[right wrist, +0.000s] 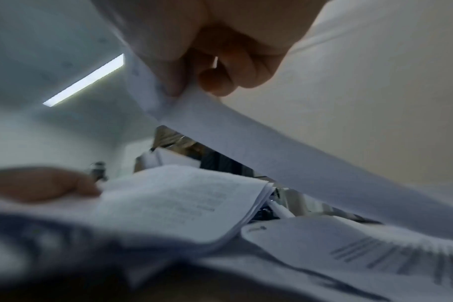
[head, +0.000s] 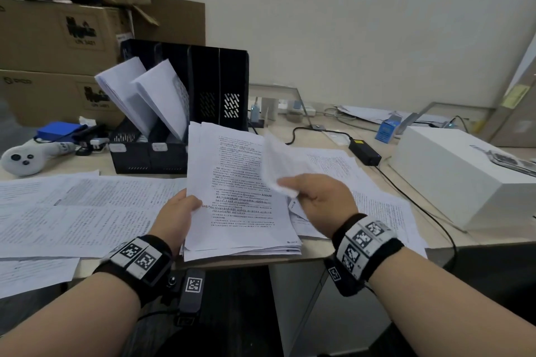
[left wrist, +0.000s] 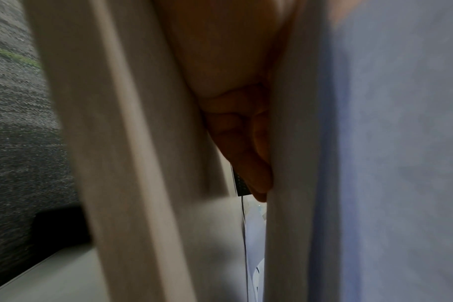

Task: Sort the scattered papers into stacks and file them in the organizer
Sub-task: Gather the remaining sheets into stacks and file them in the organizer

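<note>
A stack of printed papers (head: 240, 191) is lifted at the desk's front edge. My left hand (head: 181, 209) grips its left edge, thumb on top, fingers (left wrist: 246, 147) underneath. My right hand (head: 313, 191) pinches a single loose sheet (head: 278, 162) above the stack's right side; in the right wrist view the thumb and fingers (right wrist: 215, 81) clamp that sheet (right wrist: 272, 147) over the stack (right wrist: 184, 202). The black organizer (head: 185, 113) stands behind, with two bundles of paper (head: 145, 95) leaning in its left slots. More sheets (head: 72, 211) lie scattered on the desk at left and at right (head: 377, 197).
A white box (head: 464, 174) sits at the right. A black power brick (head: 364, 151) and cable run across the desk behind the papers. A white controller (head: 26, 158) and blue item (head: 58, 130) lie at left. Cardboard boxes (head: 58, 38) are stacked behind the organizer.
</note>
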Tool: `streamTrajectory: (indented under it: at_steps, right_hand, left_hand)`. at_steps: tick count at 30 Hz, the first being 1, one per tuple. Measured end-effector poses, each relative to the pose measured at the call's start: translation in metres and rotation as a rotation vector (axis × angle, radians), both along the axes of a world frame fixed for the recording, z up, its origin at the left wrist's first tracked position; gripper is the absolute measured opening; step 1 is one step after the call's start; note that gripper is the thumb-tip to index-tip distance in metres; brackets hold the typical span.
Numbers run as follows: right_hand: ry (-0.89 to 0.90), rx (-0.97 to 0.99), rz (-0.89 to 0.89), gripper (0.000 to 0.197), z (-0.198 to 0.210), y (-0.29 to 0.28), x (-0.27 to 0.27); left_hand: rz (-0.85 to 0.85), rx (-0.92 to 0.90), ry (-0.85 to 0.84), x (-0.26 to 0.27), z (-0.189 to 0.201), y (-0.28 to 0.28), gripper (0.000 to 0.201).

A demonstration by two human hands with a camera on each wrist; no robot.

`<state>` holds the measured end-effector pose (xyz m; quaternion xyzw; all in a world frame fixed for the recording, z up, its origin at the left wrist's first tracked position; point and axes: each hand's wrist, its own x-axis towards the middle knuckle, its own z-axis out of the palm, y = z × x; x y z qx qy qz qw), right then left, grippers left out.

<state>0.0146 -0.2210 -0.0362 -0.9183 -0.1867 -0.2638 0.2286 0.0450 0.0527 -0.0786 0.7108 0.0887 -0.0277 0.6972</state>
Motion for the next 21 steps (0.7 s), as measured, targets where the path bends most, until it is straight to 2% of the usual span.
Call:
streamTrajectory:
  at_steps: [3, 8, 14, 21]
  right_hand:
    - [-0.068, -0.181, 0.158, 0.039, -0.019, 0.002, -0.004]
    - [-0.008, -0.277, 0.107, 0.037, -0.041, -0.015, -0.008]
    - [0.078, -0.095, 0.116, 0.039, -0.042, -0.016, -0.009]
    - [0.199, -0.085, 0.223, 0.036, -0.049, -0.012, -0.012]
  left_hand:
    - [0.038, -0.003, 0.006, 0.001, 0.0, 0.001, 0.02]
    - [0.027, -0.023, -0.005, 0.002, -0.001, 0.0, 0.022]
    - [0.007, 0.011, -0.004, 0.006, -0.003, 0.001, 0.021]
    - [-0.01, 0.032, -0.021, 0.003, -0.003, 0.004, 0.023]
